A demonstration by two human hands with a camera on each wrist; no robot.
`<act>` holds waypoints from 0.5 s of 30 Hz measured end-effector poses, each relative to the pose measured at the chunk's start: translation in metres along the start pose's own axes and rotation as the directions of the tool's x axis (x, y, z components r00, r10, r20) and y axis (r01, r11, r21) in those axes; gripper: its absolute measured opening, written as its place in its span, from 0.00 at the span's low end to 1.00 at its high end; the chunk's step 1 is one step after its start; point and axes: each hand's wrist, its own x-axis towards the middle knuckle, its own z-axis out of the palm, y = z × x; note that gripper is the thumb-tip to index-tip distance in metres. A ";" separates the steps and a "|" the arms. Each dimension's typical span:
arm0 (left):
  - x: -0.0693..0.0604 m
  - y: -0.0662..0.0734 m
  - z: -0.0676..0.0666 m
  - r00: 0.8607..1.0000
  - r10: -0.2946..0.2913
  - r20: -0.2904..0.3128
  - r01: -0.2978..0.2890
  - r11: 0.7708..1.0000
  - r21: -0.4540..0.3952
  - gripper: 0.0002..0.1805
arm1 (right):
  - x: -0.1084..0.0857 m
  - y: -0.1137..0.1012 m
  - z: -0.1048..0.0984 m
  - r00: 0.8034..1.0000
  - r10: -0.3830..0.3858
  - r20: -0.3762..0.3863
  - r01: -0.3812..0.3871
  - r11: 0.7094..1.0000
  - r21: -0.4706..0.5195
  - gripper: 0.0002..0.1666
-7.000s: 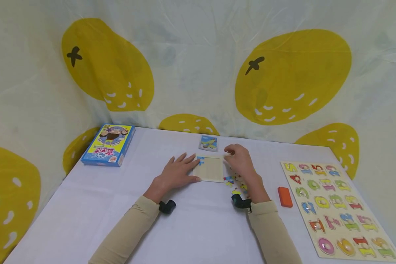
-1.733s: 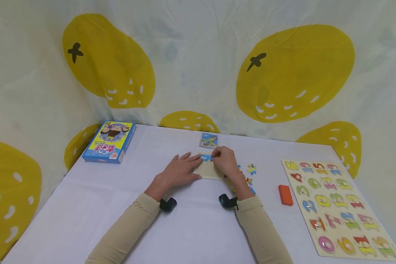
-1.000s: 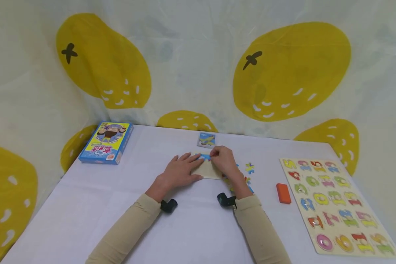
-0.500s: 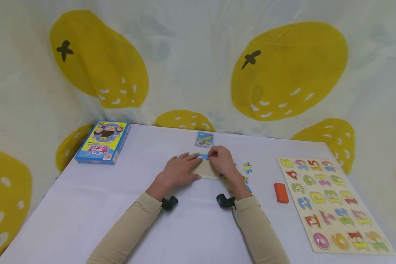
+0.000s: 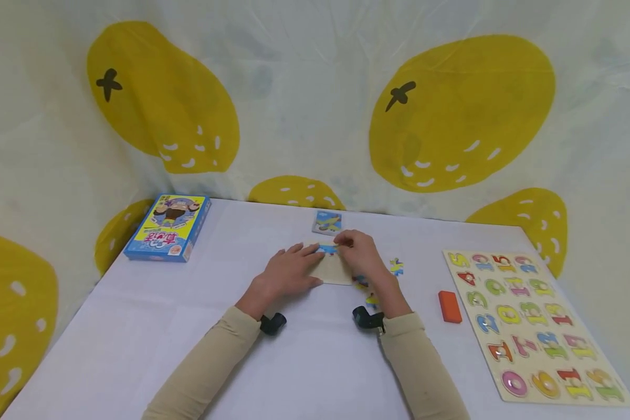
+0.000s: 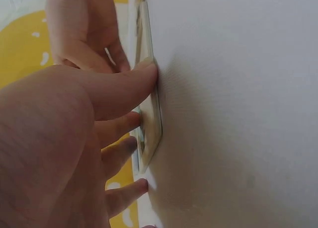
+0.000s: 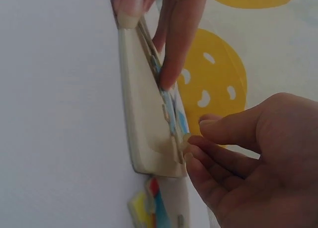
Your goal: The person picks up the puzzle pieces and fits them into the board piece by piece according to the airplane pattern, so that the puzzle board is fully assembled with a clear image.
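Observation:
The left hand (image 5: 283,274) rests with spread fingers on the left side of a small wooden tray (image 5: 333,271). Its thumb (image 6: 146,71) presses the near rim in the left wrist view. Blue puzzle pieces (image 5: 327,249) lie along the tray's far edge, partly under the left fingers. At the far right corner of the tray is the right hand (image 5: 364,259). In the right wrist view its thumb stands slightly apart from the bent fingers (image 7: 189,156), and no piece shows between them. Loose colourful pieces (image 5: 396,266) lie right of the tray, some hidden by the right arm.
Beyond the tray lies a small picture card (image 5: 328,222) with a yellow aeroplane. A blue and yellow box (image 5: 169,227) is at the back left. An orange block (image 5: 450,307) and a wooden number board (image 5: 535,326) lie on the right.
Since the oldest frame, blue pieces have spread from the tray's far left corner along its far edge. In the last half second, the right hand has shifted slightly right, off the blue row.

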 end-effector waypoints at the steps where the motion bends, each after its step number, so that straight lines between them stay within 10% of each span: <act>1: 0.000 0.000 0.000 1.000 0.002 0.000 -0.002 1.000 -0.002 0.37 | -0.001 0.000 -0.003 1.000 -0.006 0.000 0.006 1.000 0.008 0.12; 15: 0.001 0.002 0.004 1.000 0.007 0.010 -0.007 0.999 0.041 0.37 | -0.010 0.016 -0.046 0.999 0.026 -0.036 -0.027 0.999 -0.020 0.14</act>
